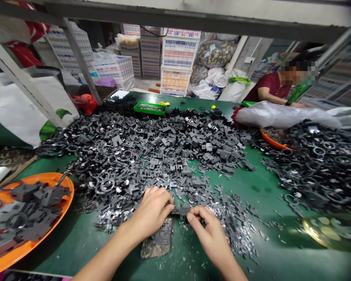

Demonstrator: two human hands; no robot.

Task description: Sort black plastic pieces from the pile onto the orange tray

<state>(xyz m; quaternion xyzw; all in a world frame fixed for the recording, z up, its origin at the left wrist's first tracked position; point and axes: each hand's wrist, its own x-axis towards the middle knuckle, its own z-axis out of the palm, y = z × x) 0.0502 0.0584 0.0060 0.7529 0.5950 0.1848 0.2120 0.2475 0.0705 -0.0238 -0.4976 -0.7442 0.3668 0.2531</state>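
My left hand (152, 208) and my right hand (207, 230) meet low in the middle of the view, over a green work mat (187, 253). Between their fingertips, both hands pinch a small dark grey plastic part (178, 212). A wide heap of grey moulded plastic parts (152, 156) spreads just beyond them, with loose silvery scraps (234, 230) around my right hand. Under my left wrist lies a flat grey pad (158, 238). An orange tray (64, 195) holding larger dark parts sits to the left.
A second heap of black ring-shaped parts (316, 164) lies at the right. Beyond it are an orange bowl (273, 140) and a white sack (283, 115). A co-worker in a dark red top (269, 88) sits far right. A green tray (149, 108) stands beyond the heap, before stacked white crates (178, 58).
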